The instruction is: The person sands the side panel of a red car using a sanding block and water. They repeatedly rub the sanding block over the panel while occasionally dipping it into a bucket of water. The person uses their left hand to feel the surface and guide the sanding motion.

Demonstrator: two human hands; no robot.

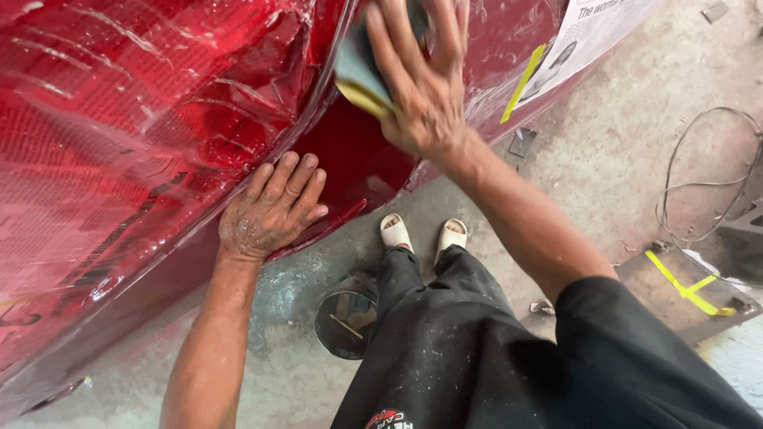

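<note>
The right hand [421, 87] presses a folded sanding sheet [362, 75], its long axis running up-left to down-right, flat against the wet red car panel [159, 135], while the left hand [270, 210] rests open-palmed on the panel's lower edge.

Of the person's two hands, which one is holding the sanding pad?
The right hand, raised higher on the red car panel, presses the sanding pad under its palm. The left hand lies flat and empty on the panel's lower edge.
</note>
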